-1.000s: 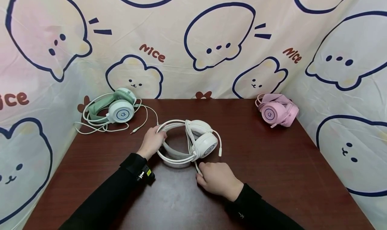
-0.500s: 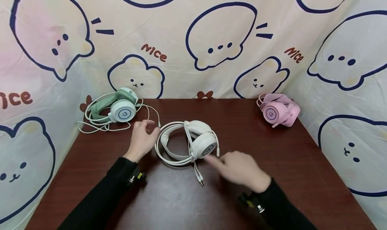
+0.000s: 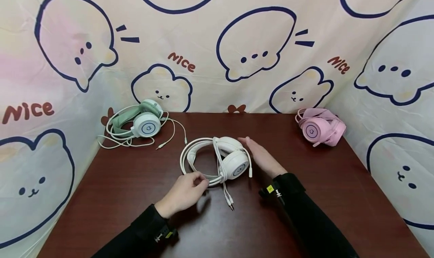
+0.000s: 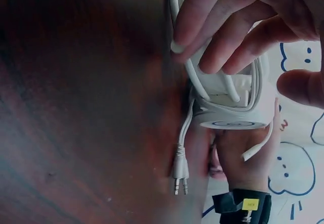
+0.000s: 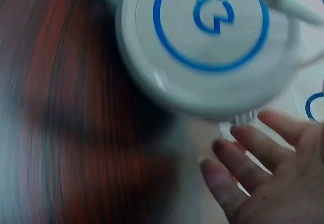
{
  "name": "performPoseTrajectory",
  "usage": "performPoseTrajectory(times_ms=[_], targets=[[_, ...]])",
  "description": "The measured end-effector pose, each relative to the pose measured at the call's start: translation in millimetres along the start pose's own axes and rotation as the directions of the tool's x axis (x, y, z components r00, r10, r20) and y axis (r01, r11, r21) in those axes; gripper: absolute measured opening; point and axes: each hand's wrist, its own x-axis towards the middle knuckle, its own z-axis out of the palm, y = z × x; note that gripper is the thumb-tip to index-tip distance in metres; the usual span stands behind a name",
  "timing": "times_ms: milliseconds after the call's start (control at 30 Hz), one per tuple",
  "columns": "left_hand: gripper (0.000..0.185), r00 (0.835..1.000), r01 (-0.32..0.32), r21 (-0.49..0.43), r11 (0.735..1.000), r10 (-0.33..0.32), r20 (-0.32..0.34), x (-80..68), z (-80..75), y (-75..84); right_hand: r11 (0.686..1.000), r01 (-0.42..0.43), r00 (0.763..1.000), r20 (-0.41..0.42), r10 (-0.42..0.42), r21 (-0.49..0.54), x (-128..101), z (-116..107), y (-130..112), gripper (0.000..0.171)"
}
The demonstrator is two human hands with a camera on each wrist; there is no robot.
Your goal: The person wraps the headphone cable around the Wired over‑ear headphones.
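White headphones (image 3: 237, 164) lie on the table, their cable wound round the headband and ear cups. Two cable plugs (image 4: 180, 173) hang out toward the front, and a short white lead (image 3: 250, 171) sticks out by the right ear cup. At the front left of the headband is my left hand (image 3: 184, 194); in the left wrist view its fingers (image 4: 230, 37) reach over the coiled cable, thumb apart from them. Whether they touch it I cannot tell. Beside the ear cups' right side, my right hand (image 3: 262, 156) has its fingers extended, close to the ear cup (image 5: 207, 82).
Green-and-white headphones (image 3: 146, 124) with a loose cable lie at the back left of the table (image 3: 135, 182). Pink headphones (image 3: 320, 128) sit folded at the back right. A printed cloth (image 3: 210, 88) hangs behind and along both sides.
My right hand let go of the plug end and moved round to the far right of the white headphones. The left hand released the headband's left side and came nearer the front.
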Motion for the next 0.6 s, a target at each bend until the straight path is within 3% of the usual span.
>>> performPoseTrajectory(times_ms=[133,233,300,400,600], targets=[[0.024,0.999,0.028,0.017,0.999,-0.028,-0.015,5.7,-6.6,-2.4,0.998,-0.03,0.999,-0.011,0.03,-0.058,-7,9,-4,0.078],[0.023,0.997,0.047,0.074,0.996,-0.042,-0.057,16.7,-12.9,-2.1,0.976,-0.008,0.998,-0.063,-0.005,-0.216,-24,10,-9,0.078],[0.022,0.994,0.054,0.123,0.991,-0.042,-0.101,27.0,-16.6,-3.1,0.938,0.033,0.994,-0.085,-0.066,-0.345,-36,13,-14,0.072],[0.024,0.989,0.049,0.19,0.98,-0.021,-0.146,44.6,-16.1,-6.8,0.855,0.079,0.981,-0.112,-0.158,-0.513,-54,21,-24,0.063],[0.036,0.99,0.013,0.236,0.972,0.021,-0.142,73.4,-3.9,-8.6,0.761,0.013,0.973,-0.167,-0.159,-0.648,-83,41,-42,0.068]])
